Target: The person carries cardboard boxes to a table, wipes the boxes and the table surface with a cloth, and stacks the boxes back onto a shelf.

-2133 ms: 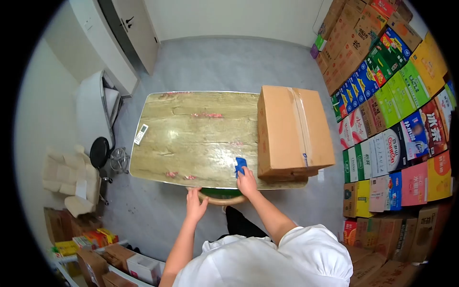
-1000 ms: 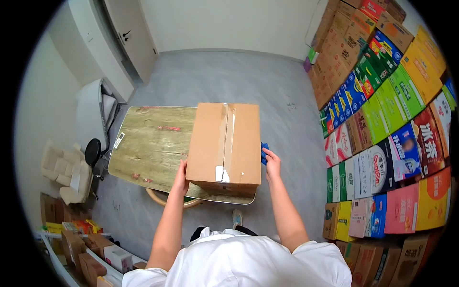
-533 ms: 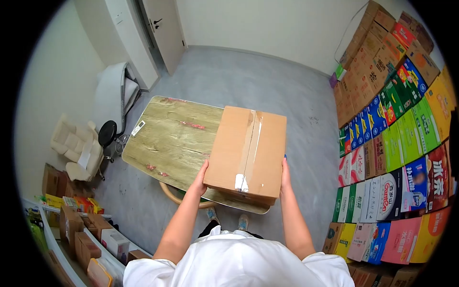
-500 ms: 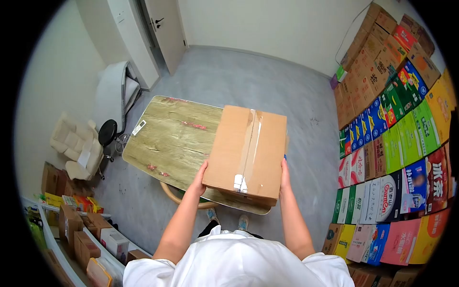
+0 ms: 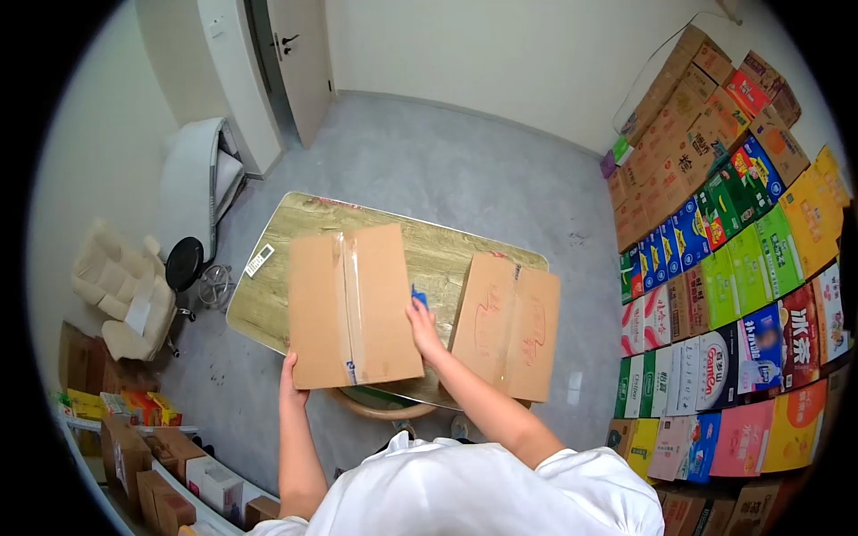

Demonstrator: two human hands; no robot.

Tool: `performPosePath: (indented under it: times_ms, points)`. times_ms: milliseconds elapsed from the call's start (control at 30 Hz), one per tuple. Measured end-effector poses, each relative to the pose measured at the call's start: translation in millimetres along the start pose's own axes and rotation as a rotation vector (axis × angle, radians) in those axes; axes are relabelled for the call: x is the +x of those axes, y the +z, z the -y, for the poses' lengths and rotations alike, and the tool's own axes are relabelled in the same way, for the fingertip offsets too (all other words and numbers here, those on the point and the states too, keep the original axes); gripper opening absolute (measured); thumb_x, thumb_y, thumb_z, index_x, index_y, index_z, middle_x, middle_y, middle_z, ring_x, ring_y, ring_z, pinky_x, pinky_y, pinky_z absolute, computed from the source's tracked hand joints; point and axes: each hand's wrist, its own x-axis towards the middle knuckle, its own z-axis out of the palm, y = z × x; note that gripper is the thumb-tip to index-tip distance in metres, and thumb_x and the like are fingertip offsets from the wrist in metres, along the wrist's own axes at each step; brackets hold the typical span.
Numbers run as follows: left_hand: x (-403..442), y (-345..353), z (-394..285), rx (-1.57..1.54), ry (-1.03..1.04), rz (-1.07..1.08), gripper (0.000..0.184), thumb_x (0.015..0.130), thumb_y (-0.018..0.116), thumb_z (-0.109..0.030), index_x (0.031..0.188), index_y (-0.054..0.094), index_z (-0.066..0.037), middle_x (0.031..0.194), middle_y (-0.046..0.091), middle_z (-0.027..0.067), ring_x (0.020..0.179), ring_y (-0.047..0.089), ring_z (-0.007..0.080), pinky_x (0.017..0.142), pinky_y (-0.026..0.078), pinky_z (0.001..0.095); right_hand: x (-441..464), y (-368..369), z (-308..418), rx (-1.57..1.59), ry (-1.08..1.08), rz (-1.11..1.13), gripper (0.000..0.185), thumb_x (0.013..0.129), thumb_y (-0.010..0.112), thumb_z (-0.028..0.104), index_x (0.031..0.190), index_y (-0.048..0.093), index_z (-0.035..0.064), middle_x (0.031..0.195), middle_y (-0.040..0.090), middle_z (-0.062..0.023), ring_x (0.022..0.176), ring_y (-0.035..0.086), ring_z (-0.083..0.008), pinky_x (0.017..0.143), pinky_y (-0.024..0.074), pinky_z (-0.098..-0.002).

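A rectangular, tape-seamed cardboard box is gripped at opposite sides by the left hand and the right hand; it is positioned across the near edge of the worktop. A crumpled blue cloth is seen at the right fingertips. A red-marked second carton is set alongside. The worktop is wood-grained, with rounded corners.

The box left of centre looks tan to me, the cloth mid-frame bright blue, the second box right of centre tan with red scrawl, the table greenish wood-grain, the shirt at the bottom white, the chair far left cream.
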Motion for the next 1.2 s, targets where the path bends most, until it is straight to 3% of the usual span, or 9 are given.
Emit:
performPosePath:
  times_ms: [400, 533, 633, 733, 800, 833, 900, 1033, 1200]
  points:
    - [65, -56, -19, 0.183, -0.078, 0.015, 0.056, 0.087, 0.053, -0.032, 0.136, 0.042, -0.007, 0.129, 0.053, 0.0081, 0.118, 0.051, 0.0208, 0.096, 0.043, 0.0344, 29, 64, -73, -0.147, 0.073, -0.003, 0.055, 0.101, 0.02, 0.041, 0.141, 0.036, 0.007, 0.142, 0.041, -0.0113, 0.133, 0.025, -0.0339, 0.113, 0.0142, -0.0424]
    - [85, -55, -35, 0.311, -0.125, 0.034, 0.055, 0.087, 0.053, -0.029, 0.135, 0.043, -0.006, 0.128, 0.054, 0.0083, 0.116, 0.053, 0.0205, 0.095, 0.044, 0.0332, 26, 67, -61, -0.177, 0.112, 0.018, 0.056, 0.101, 0.02, 0.043, 0.141, 0.036, 0.0062, 0.142, 0.04, -0.0142, 0.136, 0.021, -0.0334, 0.113, 0.0128, -0.0404]
    - [91, -48, -42, 0.443, -0.139, -0.089, 0.049, 0.086, 0.053, -0.02, 0.131, 0.047, -0.001, 0.126, 0.056, 0.011, 0.112, 0.055, 0.0212, 0.093, 0.045, 0.0324, 19, 56, -58, -0.042, 0.116, 0.008, 0.054, 0.1, 0.033, 0.041, 0.135, 0.045, 0.0015, 0.135, 0.043, -0.0203, 0.131, 0.032, -0.0348, 0.11, 0.0245, -0.0398]
    - [93, -45, -38, 0.745, -0.039, -0.118, 0.046, 0.084, 0.056, -0.017, 0.126, 0.05, -0.001, 0.123, 0.056, 0.0142, 0.111, 0.054, 0.0254, 0.094, 0.043, 0.0365, 7, 29, -55, -0.045, -0.05, 0.029, 0.039, 0.1, 0.039, 0.03, 0.126, 0.057, 0.0064, 0.138, 0.042, -0.0206, 0.131, 0.034, -0.0332, 0.11, 0.0245, -0.0374]
    - [84, -41, -25, 1.386, 0.563, -0.521, 0.044, 0.081, 0.059, -0.014, 0.123, 0.053, -0.003, 0.12, 0.056, 0.016, 0.111, 0.05, 0.0309, 0.095, 0.039, 0.0415, -14, 5, -40, -0.199, -0.279, -0.015, 0.028, 0.095, 0.049, 0.016, 0.117, 0.063, 0.0076, 0.135, 0.044, -0.0204, 0.126, 0.042, -0.0331, 0.107, 0.0309, -0.0373]
    - [76, -26, -26, 1.387, 0.563, -0.517, 0.044, 0.081, 0.059, -0.014, 0.123, 0.053, -0.003, 0.12, 0.056, 0.016, 0.111, 0.05, 0.0309, 0.095, 0.039, 0.0415, -22, -7, -34, -0.219, -0.304, -0.033, 0.027, 0.091, 0.052, 0.007, 0.115, 0.064, 0.0078, 0.131, 0.047, -0.0196, 0.124, 0.045, -0.0327, 0.104, 0.0353, -0.0366]
    - [53, 7, -30, 1.281, 0.778, -0.687, 0.042, 0.078, 0.061, -0.01, 0.119, 0.054, -0.004, 0.118, 0.055, 0.0161, 0.112, 0.046, 0.0344, 0.096, 0.036, 0.0458, -42, -32, -21, -0.255, -0.325, -0.056, 0.027, 0.09, 0.052, 0.005, 0.114, 0.064, 0.0073, 0.13, 0.048, -0.0188, 0.122, 0.046, -0.0321, 0.102, 0.0374, -0.0363]
    - [19, 85, -21, 1.235, 0.85, -0.703, 0.038, 0.078, 0.062, -0.008, 0.115, 0.056, -0.005, 0.116, 0.056, 0.0135, 0.111, 0.047, 0.0317, 0.094, 0.038, 0.0431, -67, -81, -34, -0.391, -0.436, -0.082, 0.027, 0.086, 0.054, 0.001, 0.11, 0.065, 0.0066, 0.127, 0.049, -0.0182, 0.117, 0.049, -0.0335, 0.097, 0.0418, -0.0374]
    - [-14, 159, 46, 1.023, 0.751, -0.367, 0.031, 0.082, 0.06, -0.006, 0.113, 0.056, -0.003, 0.108, 0.06, 0.0096, 0.098, 0.055, 0.0213, 0.082, 0.043, 0.0304, -95, -141, -51, -0.688, -0.625, 0.05, 0.04, 0.08, 0.055, 0.0, 0.118, 0.061, 0.012, 0.125, 0.051, -0.0161, 0.114, 0.049, -0.0357, 0.097, 0.0415, -0.0422]
